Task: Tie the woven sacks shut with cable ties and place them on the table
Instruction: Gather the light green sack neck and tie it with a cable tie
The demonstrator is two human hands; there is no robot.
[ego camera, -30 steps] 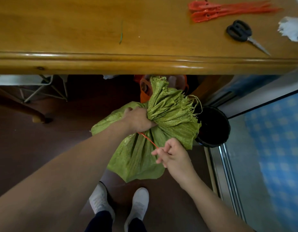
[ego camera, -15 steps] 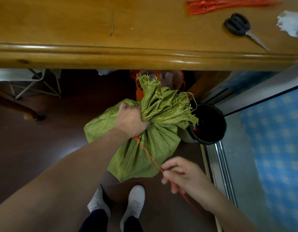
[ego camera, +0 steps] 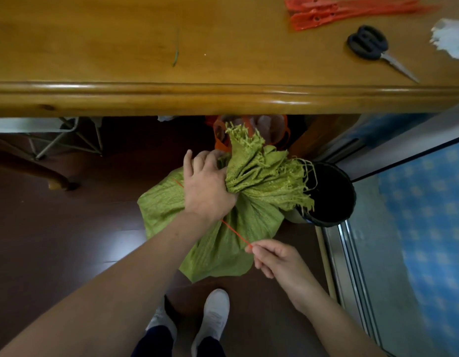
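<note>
A green woven sack [ego camera: 233, 238] stands on the dark floor below the table edge, its frayed mouth gathered into a bunch. My left hand [ego camera: 206, 188] lies against the gathered neck with the fingers spread and fairly straight. A thin red cable tie [ego camera: 235, 231] runs from under that hand down to my right hand [ego camera: 272, 256], which pinches its free end between thumb and fingers. A bundle of red cable ties [ego camera: 336, 11] lies on the wooden table [ego camera: 146, 42] at the upper right.
Black-handled scissors [ego camera: 370, 46] and a white crumpled scrap [ego camera: 451, 37] lie on the table's right part. A black bucket [ego camera: 331, 194] stands right of the sack, an orange bag [ego camera: 220, 140] behind it. Metal door track at right; my white shoes [ego camera: 213, 315] below.
My left hand has loosened from a tight grip on the neck to spread fingers. My right hand has moved back up toward the sack, gripping the tie nearer its base.
</note>
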